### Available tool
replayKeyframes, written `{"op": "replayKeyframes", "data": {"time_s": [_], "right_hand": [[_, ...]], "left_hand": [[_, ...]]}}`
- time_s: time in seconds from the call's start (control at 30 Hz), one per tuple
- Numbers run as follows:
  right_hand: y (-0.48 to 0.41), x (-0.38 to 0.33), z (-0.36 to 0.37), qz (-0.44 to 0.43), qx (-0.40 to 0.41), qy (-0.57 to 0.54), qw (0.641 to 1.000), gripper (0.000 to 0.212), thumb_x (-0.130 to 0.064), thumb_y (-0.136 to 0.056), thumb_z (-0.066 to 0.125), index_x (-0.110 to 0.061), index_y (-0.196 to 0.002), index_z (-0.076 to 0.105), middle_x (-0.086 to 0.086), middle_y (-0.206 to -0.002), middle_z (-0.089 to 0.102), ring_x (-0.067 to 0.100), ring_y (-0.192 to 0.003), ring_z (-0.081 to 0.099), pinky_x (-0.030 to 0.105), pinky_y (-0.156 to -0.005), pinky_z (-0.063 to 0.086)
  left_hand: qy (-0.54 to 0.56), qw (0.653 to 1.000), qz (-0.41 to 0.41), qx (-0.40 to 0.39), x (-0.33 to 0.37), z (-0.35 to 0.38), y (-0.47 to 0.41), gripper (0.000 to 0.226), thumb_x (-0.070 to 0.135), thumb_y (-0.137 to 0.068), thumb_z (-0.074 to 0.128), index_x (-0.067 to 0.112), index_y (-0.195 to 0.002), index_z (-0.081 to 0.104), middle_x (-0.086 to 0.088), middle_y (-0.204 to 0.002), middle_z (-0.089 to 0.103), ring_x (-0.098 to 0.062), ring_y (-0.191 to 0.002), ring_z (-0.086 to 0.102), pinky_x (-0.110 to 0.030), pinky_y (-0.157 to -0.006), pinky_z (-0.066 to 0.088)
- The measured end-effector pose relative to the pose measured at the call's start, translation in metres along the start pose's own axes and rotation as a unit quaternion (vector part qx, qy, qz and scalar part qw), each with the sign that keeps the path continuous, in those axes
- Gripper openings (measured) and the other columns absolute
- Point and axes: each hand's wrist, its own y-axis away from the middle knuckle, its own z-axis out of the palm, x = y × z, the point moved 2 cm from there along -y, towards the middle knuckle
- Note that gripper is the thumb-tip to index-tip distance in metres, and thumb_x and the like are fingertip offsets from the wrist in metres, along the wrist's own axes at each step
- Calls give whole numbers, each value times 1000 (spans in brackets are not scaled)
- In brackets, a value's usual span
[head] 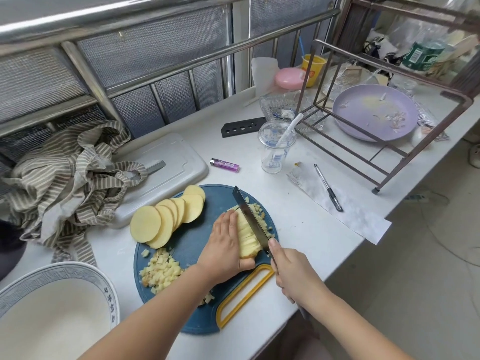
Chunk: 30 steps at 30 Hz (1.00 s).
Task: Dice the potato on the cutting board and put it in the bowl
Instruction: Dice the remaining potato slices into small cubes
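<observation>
Mid-dice here, roughly halfway by my reckoning. The left hand [224, 245] lies over a stack [248, 237] of potato strips in the middle of the board [192, 245]. Its fingers are pressed together on top and the thumb is tucked against the stack's near end, holding it steady. The right hand [293, 274] is wrapped round the handle of the knife [249, 216], one finger laid up toward the blade. The blade stands against the stack's right face, edge down into it as far as I can tell.

Fresh cubes [261, 214] lie just beyond the blade, toward the board's right edge. A bigger pile [162, 271] of dice sits by the board's near-left edge, so one batch looks finished.

Left to do: a fan of round slices [166, 216] at the board's far-left edge, overlapping and uncut, each needing strips and then cubes. And the bowl [109, 294] at the table's near-left corner shows nothing inside in the part in view, so no potato has gone in yet. So finish this stack, work through the slices, then carry every cube across to the bowl.
</observation>
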Motion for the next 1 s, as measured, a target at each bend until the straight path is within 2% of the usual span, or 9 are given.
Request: {"op": "replayKeyframes", "data": {"time_s": [0.07, 0.27, 0.47, 0.53, 0.6, 0.73, 0.83, 0.9, 1.0], "right_hand": [[1, -1, 0, -6, -1, 31, 1000, 58, -52, -101, 26, -17, -56, 36, -8, -44, 40, 7, -42, 36, 27, -50, 33], [6, -6, 5, -26, 15, 72, 997, 53, -45, -103, 24, -21, -57, 35, -6, -54, 40, 5, -48, 36, 19, -48, 26], [5, -7, 16, -59, 21, 151, 987, 49, -45, -103, 18, -23, -68, 44, -3, -71, 53, 18, -73, 55, 33, -70, 42], [3, -7, 15, -50, 15, 157, 986, 52, -45, -103, 17, -21, -68, 46, -3, -69, 53, 16, -71, 54, 31, -67, 42], [1, -8, 13, -39, 8, 153, 987, 53, -46, -103, 17, -19, -64, 43, -4, -65, 50, 11, -62, 48, 24, -57, 37], [-3, -10, 6, 6, -9, 130, 991, 54, -48, -103, 18, -20, -60, 36, -4, -59, 43, 8, -52, 40, 22, -49, 29], [-7, -9, 5, 37, -18, 111, 993, 56, -52, -102, 19, -18, -60, 36, -4, -54, 40, 10, -45, 36, 23, -46, 30], [-11, -8, 5, 46, -23, 100, 994, 58, -53, -101, 19, -18, -58, 35, -5, -50, 37, 10, -41, 34, 25, -46, 31], [-15, -7, 5, 69, -30, 76, 994, 58, -54, -101, 21, -17, -58, 34, -5, -47, 35, 10, -34, 32, 23, -42, 32]], "left_hand": [[1, 1000, 3, 4, 1, -2, 1, 112, 60, -80, 56, 1, -150, -9, -15, -158, -4, -30, -146, -5, -33, -119, -7], [-1, 1000, 0, -2, 2, -4, 3, 112, 59, -81, 56, 2, -150, -12, -14, -158, -6, -28, -146, -6, -32, -118, -9], [-6, 1000, -3, -8, 2, -3, 3, 112, 64, -83, 51, 1, -149, -14, -14, -159, -8, -29, -146, -7, -31, -116, -12], [-12, 1000, -4, -11, 2, -4, 3, 112, 64, -84, 49, 0, -149, -16, -14, -159, -9, -29, -146, -9, -31, -115, -13], [-19, 1000, -3, -17, 2, -4, 2, 112, 65, -83, 47, 0, -148, -17, -15, -158, -9, -29, -146, -9, -32, -116, -12], [-39, 999, 2, -30, 1, -4, 2, 115, 74, -73, 29, -1, -148, -15, -16, -158, -7, -31, -146, -7, -34, -117, -11], [-43, 999, 7, -23, 1, -4, 1, 111, 66, -83, 45, -2, -149, -12, -18, -158, -6, -31, -146, -7, -36, -118, -10], [-42, 999, 10, -22, 1, -5, 1, 111, 66, -84, 46, -3, -149, -13, -18, -158, -7, -31, -146, -7, -35, -116, -12], [-38, 999, 13, -23, 1, -4, 0, 118, 76, -68, 22, -3, -149, -13, -18, -158, -6, -31, -146, -6, -33, -114, -15]]}}
